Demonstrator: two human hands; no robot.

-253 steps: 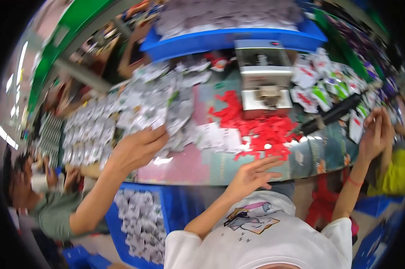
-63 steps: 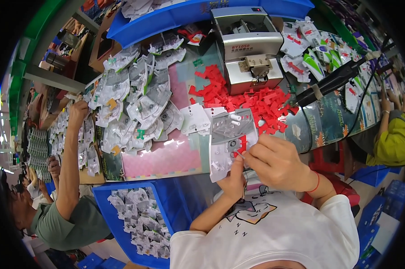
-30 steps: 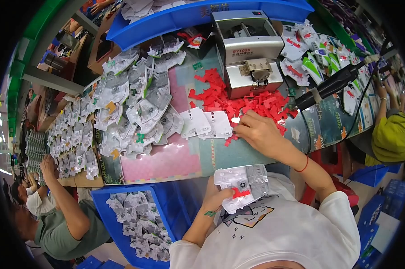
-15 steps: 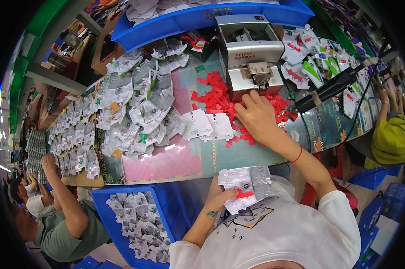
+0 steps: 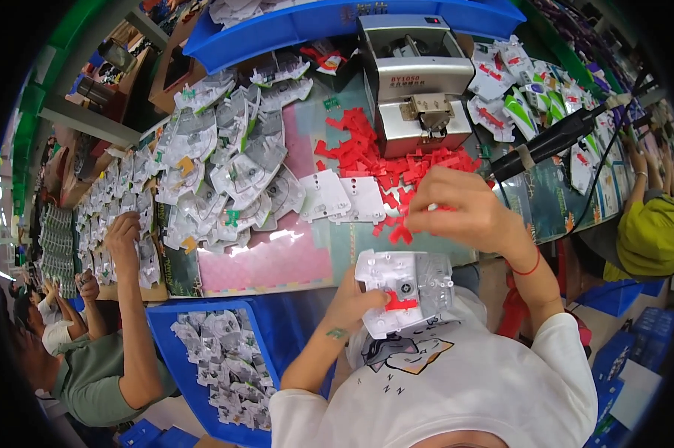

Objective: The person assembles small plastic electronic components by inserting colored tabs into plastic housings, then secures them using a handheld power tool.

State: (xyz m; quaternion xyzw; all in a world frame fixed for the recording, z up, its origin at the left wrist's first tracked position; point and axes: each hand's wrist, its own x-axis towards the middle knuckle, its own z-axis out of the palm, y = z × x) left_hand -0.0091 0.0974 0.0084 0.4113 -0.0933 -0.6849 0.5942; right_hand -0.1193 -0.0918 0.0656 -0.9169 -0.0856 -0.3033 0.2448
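My left hand [image 5: 354, 300] grips a white and clear plastic housing [image 5: 429, 275] in front of my shirt, thumb over its near face. A flat red plastic piece [image 5: 404, 302] lies on the housing beside that thumb. Over the near edge of the table, my right hand [image 5: 465, 211] hangs with fingertips pinched together; whatever they hold is too small to make out. Just past it spreads a pile of loose red pieces [image 5: 355, 153], in front of a silver box-shaped machine [image 5: 419, 84].
A black electric screwdriver [image 5: 550, 144] hangs at the right. Stacked clear-and-white housings [image 5: 243, 179] fill the table's left, beside two flat white plates [image 5: 324, 196]. A blue bin [image 5: 266, 366] of parts stands below the edge. At far left a co-worker's hand [image 5: 122, 233] reaches among housings.
My right hand has drawn back from the machine's front, toward me and to the right. The left hand and housing have shifted slightly up and left. The co-worker's arm has moved right.
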